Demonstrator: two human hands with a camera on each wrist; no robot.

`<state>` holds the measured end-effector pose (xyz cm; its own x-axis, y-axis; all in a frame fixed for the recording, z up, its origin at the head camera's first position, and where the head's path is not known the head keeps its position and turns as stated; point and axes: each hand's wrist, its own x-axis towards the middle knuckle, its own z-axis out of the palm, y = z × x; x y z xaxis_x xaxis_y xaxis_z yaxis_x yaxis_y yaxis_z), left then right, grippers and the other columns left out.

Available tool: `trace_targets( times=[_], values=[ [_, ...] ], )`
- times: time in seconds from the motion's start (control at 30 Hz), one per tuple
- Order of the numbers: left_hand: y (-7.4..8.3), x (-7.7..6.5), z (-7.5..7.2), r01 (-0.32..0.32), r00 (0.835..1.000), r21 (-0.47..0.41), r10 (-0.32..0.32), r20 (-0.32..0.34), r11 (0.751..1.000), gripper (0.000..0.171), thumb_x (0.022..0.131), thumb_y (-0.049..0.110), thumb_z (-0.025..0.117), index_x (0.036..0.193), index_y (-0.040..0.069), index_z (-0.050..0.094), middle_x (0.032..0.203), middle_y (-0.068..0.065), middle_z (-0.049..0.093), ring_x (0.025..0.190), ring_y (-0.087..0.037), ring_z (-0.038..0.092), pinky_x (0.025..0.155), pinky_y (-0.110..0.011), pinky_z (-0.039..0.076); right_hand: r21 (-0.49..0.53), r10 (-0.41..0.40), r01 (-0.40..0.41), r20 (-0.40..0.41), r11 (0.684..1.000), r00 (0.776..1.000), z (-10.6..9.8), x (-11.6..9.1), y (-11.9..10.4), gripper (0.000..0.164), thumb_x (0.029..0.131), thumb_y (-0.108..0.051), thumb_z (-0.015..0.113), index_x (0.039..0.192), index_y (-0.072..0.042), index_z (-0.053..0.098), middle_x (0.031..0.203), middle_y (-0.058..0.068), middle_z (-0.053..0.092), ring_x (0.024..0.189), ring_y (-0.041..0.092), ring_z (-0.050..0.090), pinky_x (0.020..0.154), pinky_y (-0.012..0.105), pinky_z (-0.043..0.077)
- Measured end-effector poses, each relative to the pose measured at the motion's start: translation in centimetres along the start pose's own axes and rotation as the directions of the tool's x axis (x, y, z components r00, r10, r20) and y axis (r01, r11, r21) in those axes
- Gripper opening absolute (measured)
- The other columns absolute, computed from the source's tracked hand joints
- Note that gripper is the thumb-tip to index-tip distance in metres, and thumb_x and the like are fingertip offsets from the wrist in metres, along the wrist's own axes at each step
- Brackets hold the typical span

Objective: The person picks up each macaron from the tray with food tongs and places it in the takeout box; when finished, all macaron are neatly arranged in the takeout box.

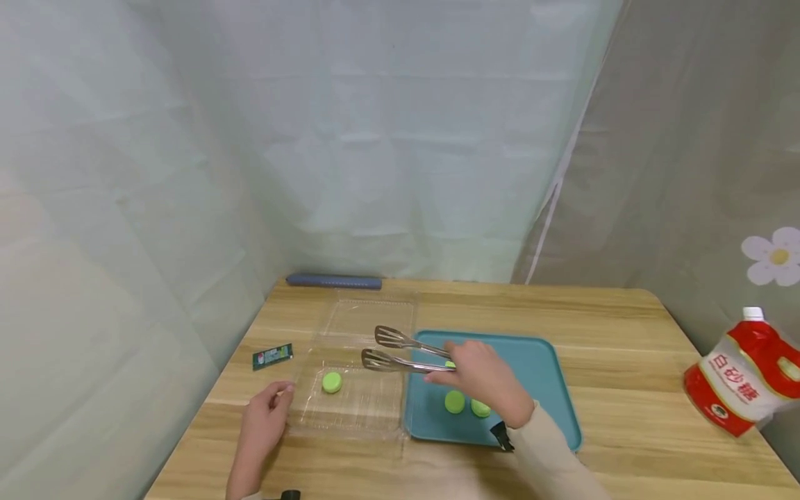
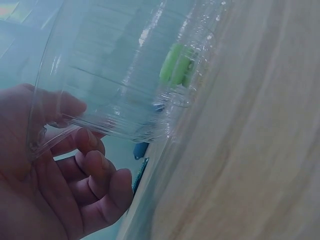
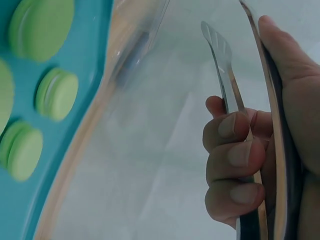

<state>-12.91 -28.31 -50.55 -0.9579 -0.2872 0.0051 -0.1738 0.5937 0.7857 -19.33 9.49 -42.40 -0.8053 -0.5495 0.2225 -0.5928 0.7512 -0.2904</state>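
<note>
A pale curtain hangs behind a wooden table (image 1: pixel 600 326), where a teal tray (image 1: pixel 550 375) sits just beside an open clear plastic clamshell box (image 1: pixel 356 410). The right hand (image 1: pixel 484 378) has its fingers curled round a pair of metal tongs (image 1: pixel 400 351), whose two arms stand apart with nothing between the tips. The tongs lie nearly level, long axis running across the table, tips pointing to the person's left — out over the box. One green macaron (image 1: pixel 332 382) rests in the box; others (image 1: pixel 455 401) lie on the tray under the right hand.

The left hand (image 1: pixel 265 423) pinches the box's near-left rim (image 2: pixel 75 120) between thumb and fingers. I judge that hold light: if the thin plastic flexes or slips, the box could slide and the macaron shift. Squeezing the tongs too hard might crush a macaron — too loosely, and it could drop onto the table.
</note>
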Motion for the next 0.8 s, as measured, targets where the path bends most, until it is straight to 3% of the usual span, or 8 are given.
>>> trace_targets(
  times=[0.37,0.6,0.8],
  values=[
    [0.4,0.0,0.0,0.0,1.0,-0.01,0.0,0.002,1.0,0.035,0.107,0.019,0.05,0.127,-0.005,0.062,0.068,-0.003,0.05,0.056,-0.017,0.049,0.05,-0.026,0.04,-0.033,0.069,-0.07,-0.008,0.997,0.998,-1.2,-1.7,2.3,0.051,0.084,-0.062,0.072,0.08,-0.013,0.059,0.056,-0.007,0.038,0.05,0.005,0.032,0.046,0.025,0.031],
    [0.3,0.0,0.0,0.016,1.0,-0.014,-0.015,0.009,1.0,0.035,0.107,0.02,0.049,0.128,-0.005,0.062,0.068,-0.004,0.052,0.056,-0.018,0.051,0.05,-0.026,0.041,-0.132,0.048,-0.057,-0.074,0.99,0.996,-1.4,-3.2,3.4,0.051,0.082,-0.06,0.075,0.074,-0.017,0.05,0.055,-0.009,0.025,0.048,0.004,0.022,0.044,0.023,0.023],
    [0.1,0.0,-0.1,0.028,0.999,-0.009,-0.028,0.016,1.0,0.037,0.108,0.023,0.049,0.13,-0.005,0.061,0.068,-0.005,0.052,0.056,-0.018,0.051,0.05,-0.027,0.041,-0.211,0.009,-0.039,-0.143,0.977,0.99,-1.2,-4.4,4.6,0.052,0.079,-0.059,0.077,0.074,-0.016,0.049,0.054,-0.01,0.026,0.047,0.005,0.025,0.041,0.023,0.025]
  ],
)
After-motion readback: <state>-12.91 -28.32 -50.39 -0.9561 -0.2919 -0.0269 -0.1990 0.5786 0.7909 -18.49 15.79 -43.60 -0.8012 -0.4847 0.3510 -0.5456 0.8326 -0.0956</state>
